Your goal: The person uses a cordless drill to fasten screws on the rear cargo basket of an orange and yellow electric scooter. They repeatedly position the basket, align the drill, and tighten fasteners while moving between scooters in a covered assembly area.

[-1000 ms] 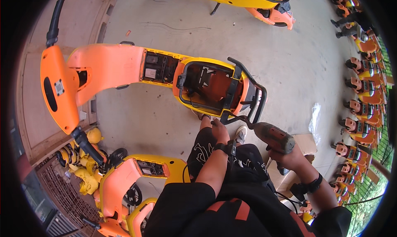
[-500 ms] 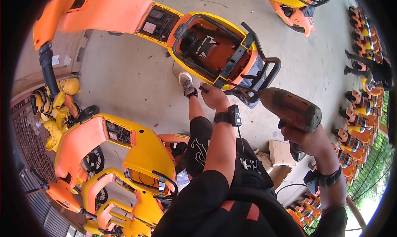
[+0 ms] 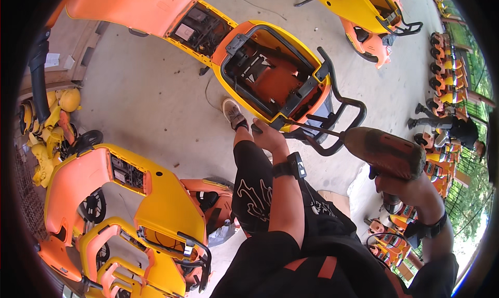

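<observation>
A yellow and orange electric scooter stands before me with its seat section uncovered, showing a black tubular frame and a reddish-brown inner compartment. In my right hand is a worn cordless drill, held level. Its long thin bit reaches left to the black bracket at the scooter's rear edge. My left hand is closed beside that bracket, near the bit's tip. Something small and dark shows at its fingers, too hidden to name. A black rear rack curves out beside the bit.
More yellow and orange scooters crowd the lower left, and another stands at the upper right. Yellow body parts are heaped at the left. Rows of scooters line the fence, where another person is. My shoe is beside the scooter.
My view has shifted and turned a little. The drill and right hand now appear farther right and lower, with more of the bit showing. My left hand stays by the bracket.
</observation>
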`<state>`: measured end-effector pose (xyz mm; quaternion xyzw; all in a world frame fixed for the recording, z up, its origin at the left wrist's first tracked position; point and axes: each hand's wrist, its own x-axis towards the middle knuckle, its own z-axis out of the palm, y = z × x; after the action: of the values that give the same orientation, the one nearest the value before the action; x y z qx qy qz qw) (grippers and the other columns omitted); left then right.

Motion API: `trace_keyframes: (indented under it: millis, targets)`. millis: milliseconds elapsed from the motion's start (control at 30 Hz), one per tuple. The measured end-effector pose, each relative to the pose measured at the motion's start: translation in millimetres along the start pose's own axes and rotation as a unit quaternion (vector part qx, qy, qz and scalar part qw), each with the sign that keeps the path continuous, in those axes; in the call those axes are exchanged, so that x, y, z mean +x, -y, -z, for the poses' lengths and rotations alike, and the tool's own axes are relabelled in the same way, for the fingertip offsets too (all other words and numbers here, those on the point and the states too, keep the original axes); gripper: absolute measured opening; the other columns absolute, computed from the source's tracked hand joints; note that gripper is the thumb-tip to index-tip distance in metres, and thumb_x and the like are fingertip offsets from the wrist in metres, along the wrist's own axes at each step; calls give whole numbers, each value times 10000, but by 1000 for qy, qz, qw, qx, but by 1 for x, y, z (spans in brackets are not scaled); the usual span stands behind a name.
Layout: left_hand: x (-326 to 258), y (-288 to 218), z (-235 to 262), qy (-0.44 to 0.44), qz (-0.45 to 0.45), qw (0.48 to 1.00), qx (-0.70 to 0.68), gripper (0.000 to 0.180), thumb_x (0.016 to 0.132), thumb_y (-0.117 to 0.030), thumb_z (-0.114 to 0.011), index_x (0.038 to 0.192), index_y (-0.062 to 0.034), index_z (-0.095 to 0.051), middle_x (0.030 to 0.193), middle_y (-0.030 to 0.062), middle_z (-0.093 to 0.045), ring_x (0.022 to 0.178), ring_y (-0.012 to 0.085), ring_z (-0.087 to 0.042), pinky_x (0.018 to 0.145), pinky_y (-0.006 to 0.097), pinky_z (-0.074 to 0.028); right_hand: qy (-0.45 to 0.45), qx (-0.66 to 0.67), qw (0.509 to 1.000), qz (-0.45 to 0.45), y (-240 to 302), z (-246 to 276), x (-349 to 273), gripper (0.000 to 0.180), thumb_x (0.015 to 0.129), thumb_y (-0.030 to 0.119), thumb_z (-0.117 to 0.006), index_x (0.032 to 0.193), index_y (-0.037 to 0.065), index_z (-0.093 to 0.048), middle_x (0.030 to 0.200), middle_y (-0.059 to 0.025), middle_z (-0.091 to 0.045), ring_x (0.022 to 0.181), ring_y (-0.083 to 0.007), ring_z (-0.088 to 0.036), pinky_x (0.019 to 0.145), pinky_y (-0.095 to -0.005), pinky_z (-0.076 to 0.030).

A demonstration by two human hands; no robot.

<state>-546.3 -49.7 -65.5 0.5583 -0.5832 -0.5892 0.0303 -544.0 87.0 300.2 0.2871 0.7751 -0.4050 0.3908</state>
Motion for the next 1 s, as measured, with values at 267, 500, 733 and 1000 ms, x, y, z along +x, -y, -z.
trace_keyframes:
  millis: [267, 500, 733, 1000]
  targets:
    - [0, -2, -3, 14, 87, 996, -20, 486, 1000, -328, -548, 999, 152, -621, 901, 210, -696, 754, 263, -633, 705, 355, -495, 50, -26, 998, -22, 52, 34, 33, 465, 770, 5, -717, 1221, 14, -605, 969, -35, -671, 808, -96, -639, 680, -277, -535]
    - [3, -6, -11, -37, 96, 995, -14, 436, 989, -280, -573, 912, 147, -623, 801, 177, -689, 678, 233, -615, 648, 342, -480, 102, -192, 975, 48, 81, 54, 61, 443, 777, 64, -718, 1203, 12, -609, 960, -60, -669, 798, -144, -657, 680, -290, -546]
    - [7, 3, -15, -40, 46, 998, 14, 432, 996, -279, -543, 953, 141, -632, 854, 191, -700, 693, 252, -640, 639, 351, -493, 120, -437, 841, 296, 80, 68, 82, 429, 785, 122, -718, 1185, 10, -612, 952, -85, -667, 787, -192, -675, 681, -304, -558]
    - [8, 17, -16, -65, -50, 997, 5, 405, 979, -258, -584, 862, 125, -645, 728, 188, -685, 621, 277, -659, 563, 360, -487, 237, -363, 880, 192, 45, 48, 58, 537, 808, 257, -730, 1241, -15, -565, 1013, -146, -673, 748, -290, -707, 618, -343, -577]
